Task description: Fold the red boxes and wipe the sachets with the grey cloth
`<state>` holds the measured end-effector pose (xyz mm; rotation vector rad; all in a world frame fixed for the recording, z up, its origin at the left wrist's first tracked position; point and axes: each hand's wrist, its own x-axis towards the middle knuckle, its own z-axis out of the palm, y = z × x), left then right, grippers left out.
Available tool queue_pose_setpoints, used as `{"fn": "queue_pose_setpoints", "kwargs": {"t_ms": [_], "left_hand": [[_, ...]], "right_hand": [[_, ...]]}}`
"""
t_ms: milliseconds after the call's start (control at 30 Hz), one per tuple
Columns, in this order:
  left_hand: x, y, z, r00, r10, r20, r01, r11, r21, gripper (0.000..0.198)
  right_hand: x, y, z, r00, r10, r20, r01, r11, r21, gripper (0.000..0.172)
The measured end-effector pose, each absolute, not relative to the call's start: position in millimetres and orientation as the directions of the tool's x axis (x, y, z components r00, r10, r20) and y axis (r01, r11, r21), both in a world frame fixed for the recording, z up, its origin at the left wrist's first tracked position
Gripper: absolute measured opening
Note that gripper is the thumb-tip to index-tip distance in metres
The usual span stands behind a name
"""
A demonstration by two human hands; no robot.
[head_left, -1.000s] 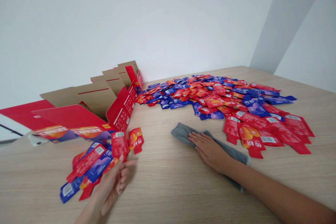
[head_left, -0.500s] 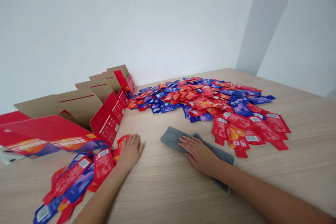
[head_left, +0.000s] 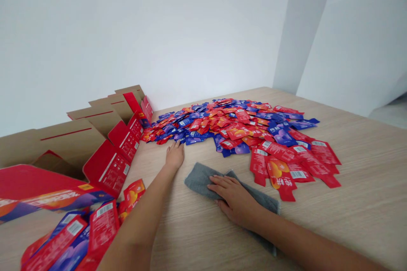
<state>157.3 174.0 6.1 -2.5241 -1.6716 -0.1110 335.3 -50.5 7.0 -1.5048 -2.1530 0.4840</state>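
Note:
My right hand lies on a folded grey cloth, palm down, fingers stretched out over its top. The cloth rests on the wooden table, and part of it is hidden beneath my palm and forearm. Farther forward, my left hand reaches to the front edge of a wide heap of red and blue packets. Its fingers are stretched out beside the blue packets; whether the tips touch one I cannot tell. Nothing shows in that hand.
Open red cardboard boxes with brown insides stand in a row along the left. A smaller group of red and blue packets lies in front of them, partly behind my left forearm. A white wall rises behind the table.
My left hand has left the small packet group at the left and moved forward to the large heap. My right hand remains on the cloth. The whole view has shifted slightly.

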Motion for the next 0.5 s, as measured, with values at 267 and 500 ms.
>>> {"fn": "queue_pose_setpoints", "kwargs": {"t_ms": [267,500], "left_hand": [[127,164,2,0.392,0.917,0.071,0.92,-0.391,-0.027,0.045],[132,162,3,0.399,0.91,0.11,0.916,-0.4,-0.02,0.047]], "right_hand": [[334,-51,6,-0.314,0.931,0.188,0.789,0.366,-0.494,0.047],[333,-51,4,-0.32,0.929,0.184,0.797,0.37,-0.478,0.046]]}}
